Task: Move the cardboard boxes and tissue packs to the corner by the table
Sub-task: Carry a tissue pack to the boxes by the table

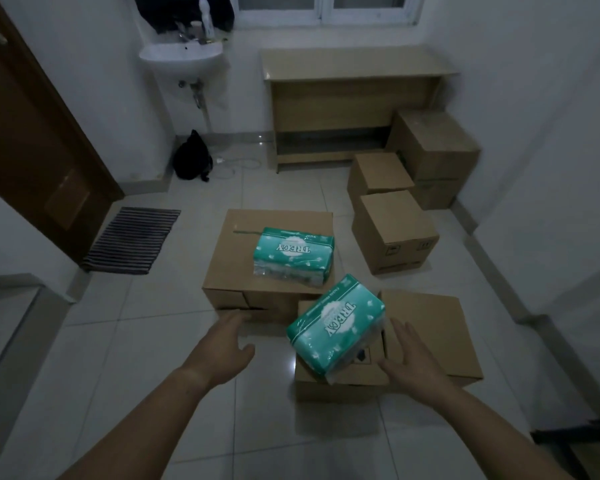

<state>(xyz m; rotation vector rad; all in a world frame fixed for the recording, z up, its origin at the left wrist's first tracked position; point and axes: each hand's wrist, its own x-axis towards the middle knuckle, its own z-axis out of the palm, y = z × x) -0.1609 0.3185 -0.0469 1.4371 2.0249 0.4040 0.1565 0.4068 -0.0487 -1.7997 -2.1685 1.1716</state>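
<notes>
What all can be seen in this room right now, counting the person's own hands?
table: one, beige, far end of the room.
cardboard boxes: at least five, brown, on the floor; three or more beside the table.
tissue packs: two, green; one on the big box, one tilted on the open near box.
sink: one, white, left of the table.
bag: one, black, floor below the sink.
mat: one, striped, by the brown door.
left hand: open, stretched towards the big box.
right hand: open, over the open near box.
</notes>
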